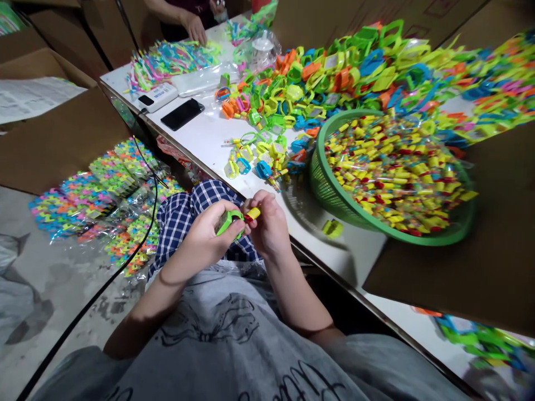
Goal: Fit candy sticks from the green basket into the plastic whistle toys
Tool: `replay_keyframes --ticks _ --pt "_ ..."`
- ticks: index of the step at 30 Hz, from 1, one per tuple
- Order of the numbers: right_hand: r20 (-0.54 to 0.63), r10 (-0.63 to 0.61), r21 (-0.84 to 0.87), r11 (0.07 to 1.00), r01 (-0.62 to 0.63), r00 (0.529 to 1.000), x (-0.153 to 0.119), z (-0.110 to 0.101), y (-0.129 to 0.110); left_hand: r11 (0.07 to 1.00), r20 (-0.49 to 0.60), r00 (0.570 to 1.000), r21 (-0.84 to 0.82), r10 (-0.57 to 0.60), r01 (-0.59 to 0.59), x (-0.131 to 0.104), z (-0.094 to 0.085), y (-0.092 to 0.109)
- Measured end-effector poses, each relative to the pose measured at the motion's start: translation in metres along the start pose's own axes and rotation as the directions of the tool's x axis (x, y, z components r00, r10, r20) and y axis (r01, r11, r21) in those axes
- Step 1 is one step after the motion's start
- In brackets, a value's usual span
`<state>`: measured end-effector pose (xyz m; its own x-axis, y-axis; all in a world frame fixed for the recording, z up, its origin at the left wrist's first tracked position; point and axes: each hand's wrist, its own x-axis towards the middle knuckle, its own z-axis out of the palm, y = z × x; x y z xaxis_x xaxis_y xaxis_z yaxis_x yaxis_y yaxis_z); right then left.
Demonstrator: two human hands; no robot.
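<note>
Above my lap, my left hand (211,229) grips a green plastic toy watch (229,221) by its looped band. Close beside it, my right hand (268,225) pinches a small yellow-and-red piece (253,214), perhaps a wrapped candy tube. The piece is at the watch's right side; whether the two touch I cannot tell. To the right, a green plastic basket (351,209) holds a heap of similar small yellow-and-red pieces (388,172). Loose toy watches in green, orange, blue and yellow (288,94) are piled on the white table (217,147).
A black phone (183,114) and a white device with a small display (157,97) lie near the table's left edge. Another person's hand (195,28) rests at the far end. Bagged colourful pieces (100,189) cover the floor at left. Cardboard (463,267) stands right; a black cable (125,262) hangs left.
</note>
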<state>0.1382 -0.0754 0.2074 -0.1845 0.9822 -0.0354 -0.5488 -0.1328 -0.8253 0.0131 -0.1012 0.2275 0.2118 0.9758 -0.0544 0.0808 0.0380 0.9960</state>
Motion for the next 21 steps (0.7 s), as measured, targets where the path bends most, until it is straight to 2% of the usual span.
replay_keyframes --ticks 4,7,11,14,18,21 --pt "0.022 0.021 0.013 1.000 -0.021 1.000 0.000 0.000 0.002 0.999 0.004 1.000 0.023 -0.024 0.024 0.001 0.000 0.001" --pt "0.004 -0.041 -0.007 0.999 0.041 0.999 0.001 -0.001 0.005 0.997 0.015 0.999 0.079 -0.028 0.027 -0.001 -0.001 0.004" --pt "-0.003 -0.183 -0.053 0.982 0.183 0.983 0.001 -0.004 0.007 0.971 -0.029 0.997 0.229 0.072 -0.064 -0.006 0.000 0.007" --pt "0.018 -0.227 -0.044 0.973 0.228 0.974 0.001 -0.006 0.005 0.956 -0.042 0.989 0.268 0.139 -0.123 -0.006 0.003 0.005" --pt "-0.011 -0.165 -0.007 0.986 0.165 0.986 0.002 -0.007 -0.002 0.951 -0.069 0.988 0.289 0.140 -0.115 -0.002 0.005 0.001" --pt "0.030 -0.087 0.069 0.994 0.085 0.996 0.002 -0.006 -0.005 0.955 -0.075 0.989 0.281 0.124 -0.098 0.000 0.006 0.001"
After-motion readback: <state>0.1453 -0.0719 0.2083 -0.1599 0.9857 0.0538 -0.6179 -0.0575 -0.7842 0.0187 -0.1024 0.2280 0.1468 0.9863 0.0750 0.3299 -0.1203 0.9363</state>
